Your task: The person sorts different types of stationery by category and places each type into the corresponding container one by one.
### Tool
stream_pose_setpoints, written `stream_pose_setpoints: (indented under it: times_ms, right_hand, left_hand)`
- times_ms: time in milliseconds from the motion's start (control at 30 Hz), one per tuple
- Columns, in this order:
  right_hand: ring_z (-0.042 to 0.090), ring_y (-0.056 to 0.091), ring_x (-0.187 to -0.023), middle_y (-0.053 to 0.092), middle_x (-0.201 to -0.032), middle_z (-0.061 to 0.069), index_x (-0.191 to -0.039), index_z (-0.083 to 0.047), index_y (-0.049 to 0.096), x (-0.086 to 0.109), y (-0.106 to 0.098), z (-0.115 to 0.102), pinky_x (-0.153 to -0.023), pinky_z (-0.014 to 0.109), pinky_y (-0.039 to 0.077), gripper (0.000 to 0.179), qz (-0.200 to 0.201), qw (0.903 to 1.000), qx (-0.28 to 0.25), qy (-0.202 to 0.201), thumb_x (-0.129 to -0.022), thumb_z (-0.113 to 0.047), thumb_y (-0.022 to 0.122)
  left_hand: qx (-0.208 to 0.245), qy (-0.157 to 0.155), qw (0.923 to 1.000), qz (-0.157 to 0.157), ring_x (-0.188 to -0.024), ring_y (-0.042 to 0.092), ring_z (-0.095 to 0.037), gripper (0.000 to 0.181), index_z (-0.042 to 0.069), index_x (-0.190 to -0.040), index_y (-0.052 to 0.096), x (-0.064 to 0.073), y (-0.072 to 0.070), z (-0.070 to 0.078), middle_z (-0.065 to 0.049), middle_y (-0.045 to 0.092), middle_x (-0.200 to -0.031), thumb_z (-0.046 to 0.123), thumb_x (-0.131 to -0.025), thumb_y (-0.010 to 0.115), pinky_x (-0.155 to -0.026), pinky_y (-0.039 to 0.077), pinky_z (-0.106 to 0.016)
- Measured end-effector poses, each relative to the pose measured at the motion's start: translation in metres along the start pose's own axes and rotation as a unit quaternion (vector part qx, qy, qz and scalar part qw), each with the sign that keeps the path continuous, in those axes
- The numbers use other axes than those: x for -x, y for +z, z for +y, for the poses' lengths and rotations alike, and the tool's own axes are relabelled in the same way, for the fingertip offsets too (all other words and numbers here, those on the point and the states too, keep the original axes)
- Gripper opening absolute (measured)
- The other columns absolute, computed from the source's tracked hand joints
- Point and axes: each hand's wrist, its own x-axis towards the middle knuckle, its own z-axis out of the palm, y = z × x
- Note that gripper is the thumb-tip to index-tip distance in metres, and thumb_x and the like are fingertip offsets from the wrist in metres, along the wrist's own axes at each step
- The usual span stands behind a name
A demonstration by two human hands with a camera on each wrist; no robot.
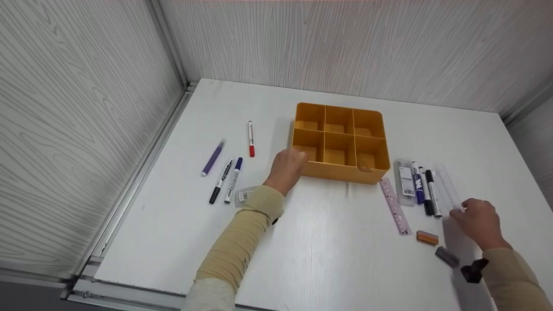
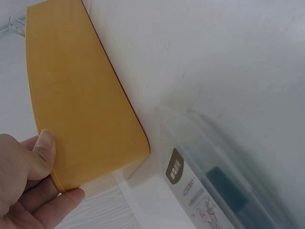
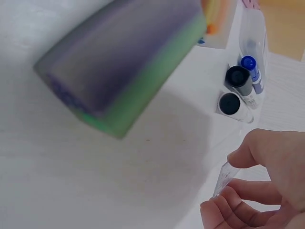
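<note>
My left hand (image 1: 286,170) grips the front left corner of a yellow-orange six-compartment organizer box (image 1: 341,172). In the left wrist view the thumb presses the box's outer wall (image 2: 86,100), with other fingers curled at its rim. At the right, my right hand (image 1: 479,220) pinches the near end of a clear ruler (image 1: 449,186) between thumb and fingers. That ruler's end (image 3: 224,179) shows in the right wrist view too. Just left of it lie a white marker with a black cap (image 1: 433,194), another black-capped marker (image 1: 427,201) and a blue marker (image 1: 418,188).
A pink ruler (image 1: 395,207), a clear case (image 1: 405,181) and two erasers, one orange and grey (image 1: 427,237), one dark (image 1: 447,256), lie on the right. Several markers, including a purple one (image 1: 214,157) and a red-capped one (image 1: 251,138), lie left. Another clear case (image 2: 205,191) sits by my left wrist.
</note>
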Motion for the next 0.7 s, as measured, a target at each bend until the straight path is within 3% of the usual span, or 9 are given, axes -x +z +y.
stream_pose_setpoints:
  times_ms: [200,500,700]
  right_hand:
    - [0.031,0.058,-0.066,0.061,-0.095,0.04,-0.104,0.025,0.059,0.001,-0.004,-0.007,-0.05,0.03,0.045,0.041,0.06,0.9971,-0.001,-0.046,-0.084,-0.011,0.061]
    - [0.03,0.054,-0.065,0.059,-0.085,0.033,-0.102,0.022,0.062,0.004,-0.012,-0.025,-0.049,0.029,0.04,0.036,0.101,0.991,-0.014,-0.088,-0.082,-0.008,0.061]
    - [0.033,0.056,-0.071,0.057,-0.09,0.032,-0.106,0.02,0.062,0.005,-0.019,-0.047,-0.052,0.028,0.041,0.036,0.1,0.9899,-0.019,-0.1,-0.083,-0.007,0.06]
  left_hand:
    - [0.0,0.0,1.0,0.006,-0.068,0.067,-0.016,0.015,0.003,-0.091,0.077,-0.001,-0.001,0.001,-0.009,0.073,-0.076,-0.003,-0.09,0.063,-0.066,0.059,-0.03]
    - [-0.002,-0.003,1.0,0.007,-0.071,0.069,-0.019,0.014,0.003,-0.096,0.077,0.0,0.0,0.001,-0.01,0.074,-0.079,-0.001,-0.091,0.064,-0.071,0.059,-0.029]
    - [-0.009,0.0,0.9998,0.017,-0.07,0.069,-0.021,0.014,0.003,-0.092,0.076,0.001,0.001,0.001,-0.01,0.073,-0.078,-0.003,-0.09,0.063,-0.067,0.059,-0.031]
